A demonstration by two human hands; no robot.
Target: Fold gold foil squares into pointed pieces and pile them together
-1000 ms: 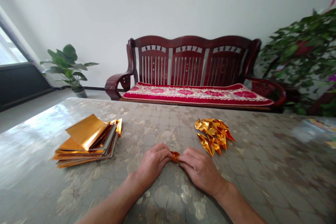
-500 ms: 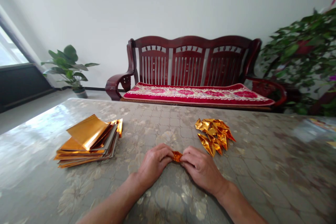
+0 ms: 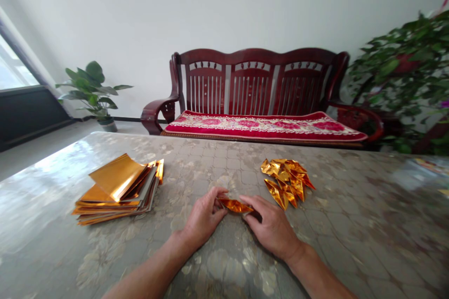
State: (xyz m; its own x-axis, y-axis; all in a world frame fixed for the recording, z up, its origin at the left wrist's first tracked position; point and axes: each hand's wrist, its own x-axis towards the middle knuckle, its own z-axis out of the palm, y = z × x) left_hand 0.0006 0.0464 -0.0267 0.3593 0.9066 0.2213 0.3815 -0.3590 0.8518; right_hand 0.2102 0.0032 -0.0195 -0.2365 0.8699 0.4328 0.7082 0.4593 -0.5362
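The left hand's fingers (image 3: 214, 195) are curled inward, with the thumb and fingertips pinching the left end of a narrow folded strip of gold foil (image 3: 235, 205). The right hand's fingers (image 3: 253, 204) are close together and slightly bent, pinching or pressing the strip's right end; the exact finger contact there cannot be determined. The strip lies lengthwise between the 2 hands, directly above the table surface, and a dark fold or underside shows near its right end. Whether it touches the table cannot be confirmed.

The left hand (image 3: 203, 218) and right hand (image 3: 271, 226) are bare, well apart at the palms and joined only through the strip. Just beyond the right hand, a loose pile of creased, pointed gold foil pieces (image 3: 287, 182) rests on the mottled stone-patterned glossy table (image 3: 351, 205). Well to the left of the left hand sits a stack of flat gold foil sheets (image 3: 117, 191), its top sheet lifted at an angle.

Beyond the table's far edge stands a dark red wooden bench (image 3: 256, 79) with a red floral cushion (image 3: 263, 126). A potted plant (image 3: 93, 91) stands on the floor to its left, and a leafy plant (image 3: 400, 65) stands to its right.
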